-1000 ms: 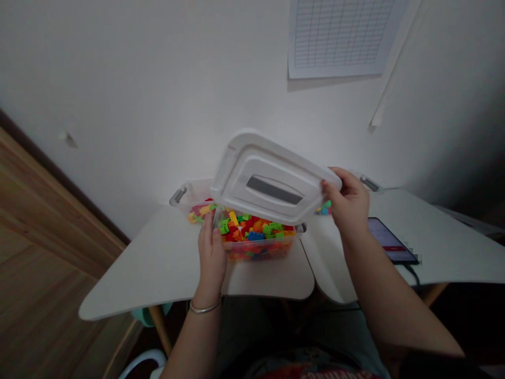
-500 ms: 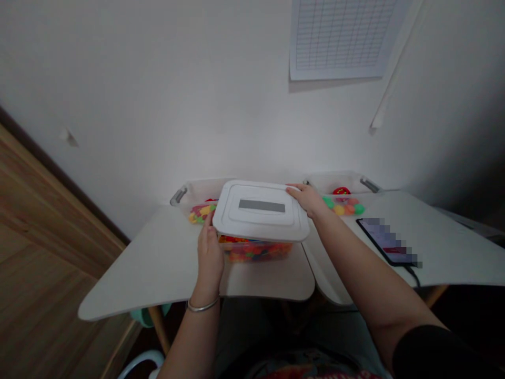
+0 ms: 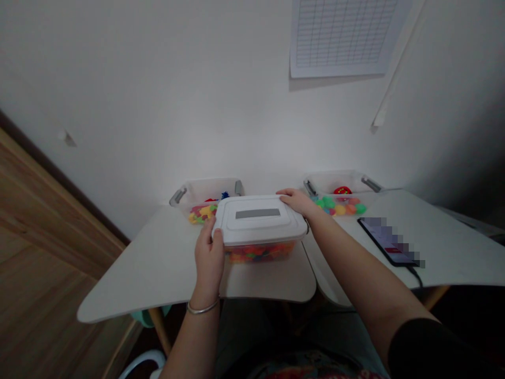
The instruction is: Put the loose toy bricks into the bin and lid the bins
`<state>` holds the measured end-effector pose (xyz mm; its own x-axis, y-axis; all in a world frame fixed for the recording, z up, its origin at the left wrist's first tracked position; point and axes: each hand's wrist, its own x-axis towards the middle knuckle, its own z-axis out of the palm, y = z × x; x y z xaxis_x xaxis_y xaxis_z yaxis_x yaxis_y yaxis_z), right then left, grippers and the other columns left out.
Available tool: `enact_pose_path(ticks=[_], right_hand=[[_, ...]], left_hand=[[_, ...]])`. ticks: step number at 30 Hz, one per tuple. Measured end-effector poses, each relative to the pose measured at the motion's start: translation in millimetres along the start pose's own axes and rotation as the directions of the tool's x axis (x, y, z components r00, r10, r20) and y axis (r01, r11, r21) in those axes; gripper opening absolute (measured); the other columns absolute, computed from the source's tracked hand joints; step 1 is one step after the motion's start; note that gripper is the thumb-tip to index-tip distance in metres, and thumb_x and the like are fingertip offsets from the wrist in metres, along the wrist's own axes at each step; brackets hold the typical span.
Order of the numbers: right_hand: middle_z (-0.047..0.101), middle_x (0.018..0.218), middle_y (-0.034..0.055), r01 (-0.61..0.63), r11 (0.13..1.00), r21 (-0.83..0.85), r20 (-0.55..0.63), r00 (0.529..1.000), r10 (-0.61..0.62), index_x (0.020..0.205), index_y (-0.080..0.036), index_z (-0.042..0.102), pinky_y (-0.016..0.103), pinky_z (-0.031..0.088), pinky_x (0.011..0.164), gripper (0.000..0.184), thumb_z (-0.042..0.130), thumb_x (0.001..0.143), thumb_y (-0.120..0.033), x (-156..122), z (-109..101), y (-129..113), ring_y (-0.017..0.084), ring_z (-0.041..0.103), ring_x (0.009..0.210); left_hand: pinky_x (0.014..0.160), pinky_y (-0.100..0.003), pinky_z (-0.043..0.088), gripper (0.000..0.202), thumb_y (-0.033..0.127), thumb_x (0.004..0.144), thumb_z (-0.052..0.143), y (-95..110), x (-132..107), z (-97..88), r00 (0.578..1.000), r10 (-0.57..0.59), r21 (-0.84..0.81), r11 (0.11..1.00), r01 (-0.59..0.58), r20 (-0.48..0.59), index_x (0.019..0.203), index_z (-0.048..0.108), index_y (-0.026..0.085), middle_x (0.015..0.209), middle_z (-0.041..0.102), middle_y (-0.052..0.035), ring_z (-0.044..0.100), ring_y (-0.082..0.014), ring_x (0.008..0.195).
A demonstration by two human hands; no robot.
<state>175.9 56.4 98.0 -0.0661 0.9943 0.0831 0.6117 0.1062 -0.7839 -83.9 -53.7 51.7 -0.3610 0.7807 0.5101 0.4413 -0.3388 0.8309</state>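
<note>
A clear plastic box [image 3: 260,252] full of coloured building bricks stands on the white table [image 3: 158,263] in front of me. Its white lid [image 3: 258,221] with a grey handle strip lies flat on top of it. My left hand [image 3: 209,252] grips the box's left end, thumb up on the lid's corner. My right hand [image 3: 295,202] rests on the lid's far right corner, fingers curled over the edge.
Two open clear bins stand at the wall: one at the left [image 3: 201,197] with coloured bricks, one at the right [image 3: 341,192] with coloured balls. A phone [image 3: 389,242] with a cable lies on the right table [image 3: 453,247]. A gridded sheet [image 3: 339,37] hangs on the wall.
The lid, held tilted above the box by my right hand, has come down flat onto the box. My right hand slid to the lid's far right corner; my left hand stayed.
</note>
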Motion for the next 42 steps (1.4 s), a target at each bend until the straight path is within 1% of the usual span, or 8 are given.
enact_pose_path(ticks=[10, 16, 22, 25, 28, 32, 36, 42], right_hand=[[0.070, 0.111, 0.0082, 0.003, 1.000, -0.023, -0.020, 1.000, -0.003, 0.111, -0.016, 0.068, 0.029, 0.047, 0.089, 0.032, 0.052, 0.084, -0.022, -8.1, -23.1, 18.9, 0.017, 0.064, 0.095], [0.070, 0.111, 0.0063, -0.035, 0.998, -0.050, -0.034, 0.999, 0.033, 0.112, -0.019, 0.068, 0.034, 0.047, 0.091, 0.033, 0.054, 0.084, -0.026, -18.9, -38.7, 28.5, 0.020, 0.065, 0.098], [0.064, 0.123, 0.0097, -0.010, 1.000, 0.021, -0.060, 0.998, 0.011, 0.122, -0.017, 0.061, 0.039, 0.044, 0.099, 0.042, 0.055, 0.083, -0.033, -36.2, -38.8, 43.0, 0.022, 0.061, 0.109], [0.058, 0.130, 0.0125, -0.018, 0.996, 0.083, -0.141, 0.990, 0.030, 0.130, -0.017, 0.053, 0.042, 0.045, 0.099, 0.052, 0.054, 0.083, -0.038, -54.3, -37.3, 51.0, 0.024, 0.059, 0.112], [0.053, 0.136, 0.0131, 0.071, 0.997, -0.005, -0.215, 0.974, -0.070, 0.132, -0.019, 0.051, 0.048, 0.039, 0.105, 0.058, 0.058, 0.079, -0.041, -73.2, -33.3, 52.6, 0.027, 0.052, 0.122], [0.043, 0.144, 0.0133, 0.207, 0.957, -0.202, -0.172, 0.955, -0.242, 0.133, -0.019, 0.049, 0.050, 0.026, 0.113, 0.065, 0.062, 0.075, -0.044, -87.8, -23.1, 43.6, 0.030, 0.037, 0.135], [0.034, 0.149, 0.0165, 0.167, 0.933, -0.319, -0.111, 0.971, -0.212, 0.135, -0.013, 0.048, 0.051, 0.024, 0.114, 0.068, 0.058, 0.078, -0.048, -92.4, -17.5, 34.4, 0.034, 0.029, 0.139], [0.035, 0.148, 0.0164, 0.180, 0.920, -0.348, -0.080, 0.972, -0.220, 0.136, -0.011, 0.047, 0.050, 0.022, 0.115, 0.068, 0.055, 0.079, -0.047, -94.8, -19.6, 31.8, 0.034, 0.029, 0.139]], left_hand=[[0.111, -0.044, 0.036, 0.042, 0.032, 0.090, 0.044, 5.3, -13.6, 13.8, 0.985, 0.143, 0.076, 0.986, -0.150, 0.095, 0.126, 0.057, 0.016, 0.133, 0.056, -0.0104, 0.050, -0.0223, 0.126], [0.107, -0.045, 0.039, 0.036, 0.034, 0.092, 0.042, 10.0, -18.1, 19.2, 0.960, 0.209, 0.072, 0.972, -0.225, 0.186, 0.117, 0.062, 0.017, 0.133, 0.056, -0.0115, 0.051, -0.0227, 0.125], [0.110, -0.050, 0.031, 0.030, 0.039, 0.089, 0.045, 2.0, -17.3, 23.5, 0.951, 0.274, 0.041, 0.958, -0.282, 0.146, 0.106, 0.059, 0.019, 0.131, 0.055, -0.0118, 0.046, -0.0245, 0.128], [0.112, -0.051, 0.029, 0.029, 0.040, 0.090, 0.046, 1.3, -13.6, 24.0, 0.973, 0.200, -0.031, 0.980, -0.198, 0.119, 0.106, 0.059, 0.019, 0.139, 0.048, -0.0126, 0.040, -0.0259, 0.133], [0.113, -0.052, 0.025, 0.040, 0.039, 0.089, 0.047, 4.3, -4.8, 22.9, 0.970, 0.165, -0.051, 0.986, -0.159, 0.180, 0.123, 0.053, 0.020, 0.147, 0.039, -0.0133, 0.031, -0.0274, 0.139], [0.115, -0.053, 0.021, 0.049, 0.040, 0.085, 0.052, 10.5, 5.7, 22.3, 0.912, 0.209, 0.074, 0.965, -0.250, 0.353, 0.129, 0.054, 0.019, 0.145, 0.043, -0.0125, 0.033, -0.0291, 0.138], [0.114, -0.051, 0.028, 0.050, 0.032, 0.085, 0.049, 16.9, 4.4, 21.2, 0.895, 0.200, 0.188, 0.937, -0.293, 0.398, 0.132, 0.052, 0.017, 0.144, 0.044, -0.0127, 0.041, -0.0274, 0.134], [0.113, -0.051, 0.031, 0.050, 0.027, 0.083, 0.047, 21.2, 3.1, 16.0, 0.876, 0.229, 0.245, 0.902, -0.355, 0.425, 0.132, 0.052, 0.018, 0.143, 0.047, -0.0108, 0.043, -0.0270, 0.132]])
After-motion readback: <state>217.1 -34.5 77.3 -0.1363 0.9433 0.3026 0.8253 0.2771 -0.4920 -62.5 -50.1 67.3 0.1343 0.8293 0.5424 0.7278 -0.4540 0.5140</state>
